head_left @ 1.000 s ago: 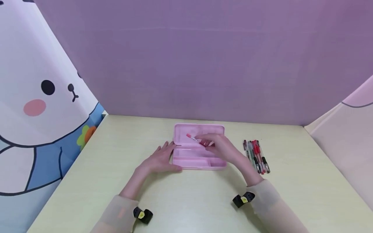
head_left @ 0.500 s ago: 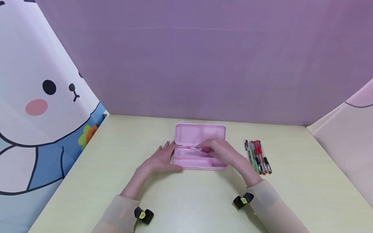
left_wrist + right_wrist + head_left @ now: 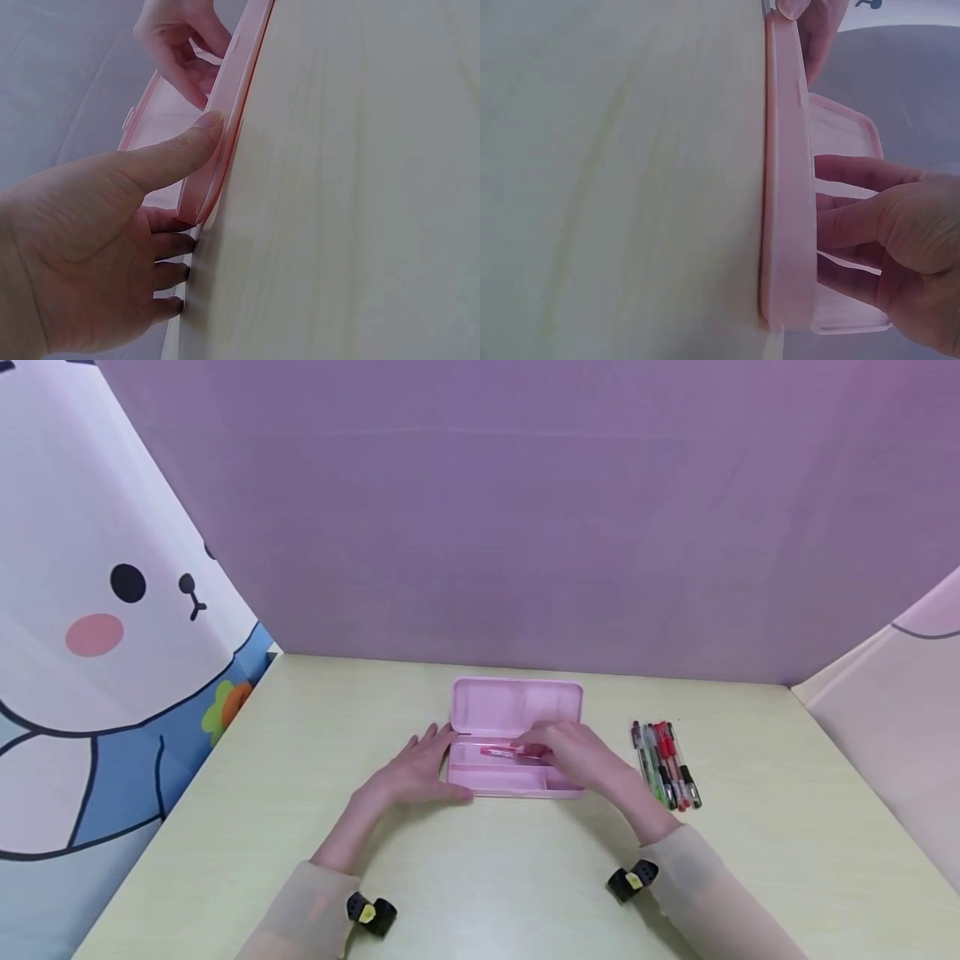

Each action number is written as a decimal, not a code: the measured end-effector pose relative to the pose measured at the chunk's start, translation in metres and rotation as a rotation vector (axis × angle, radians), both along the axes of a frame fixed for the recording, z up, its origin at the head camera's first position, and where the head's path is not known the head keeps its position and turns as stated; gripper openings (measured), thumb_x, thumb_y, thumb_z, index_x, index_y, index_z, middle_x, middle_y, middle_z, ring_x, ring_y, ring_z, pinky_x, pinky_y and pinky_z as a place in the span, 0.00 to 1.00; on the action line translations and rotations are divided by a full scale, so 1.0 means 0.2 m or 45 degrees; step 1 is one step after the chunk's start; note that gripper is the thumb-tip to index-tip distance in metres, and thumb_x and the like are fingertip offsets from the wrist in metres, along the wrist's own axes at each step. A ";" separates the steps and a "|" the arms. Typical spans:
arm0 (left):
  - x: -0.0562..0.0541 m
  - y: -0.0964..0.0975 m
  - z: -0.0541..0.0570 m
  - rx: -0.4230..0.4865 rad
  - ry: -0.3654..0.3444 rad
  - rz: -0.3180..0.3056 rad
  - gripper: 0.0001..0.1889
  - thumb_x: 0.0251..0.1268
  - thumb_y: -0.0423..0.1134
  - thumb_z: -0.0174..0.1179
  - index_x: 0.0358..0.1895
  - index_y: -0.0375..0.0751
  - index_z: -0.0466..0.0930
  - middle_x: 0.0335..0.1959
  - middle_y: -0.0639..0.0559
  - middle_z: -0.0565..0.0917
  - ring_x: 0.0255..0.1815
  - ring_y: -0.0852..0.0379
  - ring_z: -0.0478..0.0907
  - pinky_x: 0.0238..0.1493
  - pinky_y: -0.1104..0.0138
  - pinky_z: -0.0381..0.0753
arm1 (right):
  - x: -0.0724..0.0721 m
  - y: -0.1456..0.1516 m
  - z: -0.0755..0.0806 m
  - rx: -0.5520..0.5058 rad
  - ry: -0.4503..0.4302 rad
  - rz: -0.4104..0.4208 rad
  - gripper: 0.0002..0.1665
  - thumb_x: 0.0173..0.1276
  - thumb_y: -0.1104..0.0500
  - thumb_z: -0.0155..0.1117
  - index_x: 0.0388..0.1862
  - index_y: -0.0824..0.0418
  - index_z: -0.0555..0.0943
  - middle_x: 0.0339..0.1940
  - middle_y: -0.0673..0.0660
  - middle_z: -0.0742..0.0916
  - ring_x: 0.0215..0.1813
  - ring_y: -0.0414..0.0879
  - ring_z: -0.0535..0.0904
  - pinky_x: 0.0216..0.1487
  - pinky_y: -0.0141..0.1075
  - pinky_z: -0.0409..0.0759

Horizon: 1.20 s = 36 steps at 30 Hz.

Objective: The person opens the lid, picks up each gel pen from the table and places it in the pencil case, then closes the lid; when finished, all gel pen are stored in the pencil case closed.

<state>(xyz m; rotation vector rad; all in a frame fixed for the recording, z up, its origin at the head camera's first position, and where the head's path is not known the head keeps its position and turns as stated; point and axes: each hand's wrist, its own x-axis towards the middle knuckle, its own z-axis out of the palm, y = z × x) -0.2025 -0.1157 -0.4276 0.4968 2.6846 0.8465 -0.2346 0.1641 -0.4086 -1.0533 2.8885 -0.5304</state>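
A pink pencil case (image 3: 496, 782) lies on the table with its lid (image 3: 487, 703) tipped back. My right hand (image 3: 573, 752) reaches into the rear compartment and holds a red pen (image 3: 495, 752) lengthwise there; the fingers cover the pen's right part. In the right wrist view, the near wall of the case hides the fingertips. My left hand (image 3: 420, 770) is at the left end of the case, fingers spread along its side. Its thumb (image 3: 206, 124) rests against the front wall in the left wrist view.
Right of the case, several pens (image 3: 666, 766) with red, black and green parts lie side by side on the pale table (image 3: 495, 877). A purple panel (image 3: 525, 527) stands behind, with a cartoon-printed cloth (image 3: 90, 693) to the left.
My right hand has come down and toward me with the red pen, from over the lid into the rear compartment. The pen has turned from slanted to nearly level. My left hand stays put.
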 end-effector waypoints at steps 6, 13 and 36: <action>0.01 0.01 0.01 0.004 -0.010 0.001 0.57 0.55 0.58 0.73 0.83 0.41 0.51 0.86 0.42 0.50 0.88 0.37 0.41 0.87 0.43 0.42 | 0.03 0.13 0.07 -0.138 -0.005 -0.053 0.22 0.67 0.70 0.69 0.59 0.56 0.86 0.50 0.55 0.92 0.49 0.49 0.89 0.52 0.44 0.90; 0.02 0.01 0.01 -0.009 -0.006 0.011 0.56 0.55 0.58 0.73 0.83 0.43 0.52 0.86 0.43 0.50 0.88 0.38 0.41 0.87 0.43 0.42 | 0.04 0.40 0.16 -0.350 0.050 -0.158 0.22 0.70 0.70 0.66 0.63 0.62 0.83 0.53 0.61 0.91 0.48 0.51 0.89 0.47 0.36 0.90; 0.03 -0.02 0.00 -0.001 -0.012 0.006 0.56 0.57 0.57 0.72 0.83 0.42 0.50 0.86 0.41 0.48 0.87 0.36 0.40 0.87 0.43 0.42 | 0.01 0.96 0.11 -0.447 -0.660 -0.549 0.53 0.74 0.58 0.66 0.84 0.69 0.45 0.70 0.84 0.69 0.59 0.61 0.85 0.53 0.47 0.90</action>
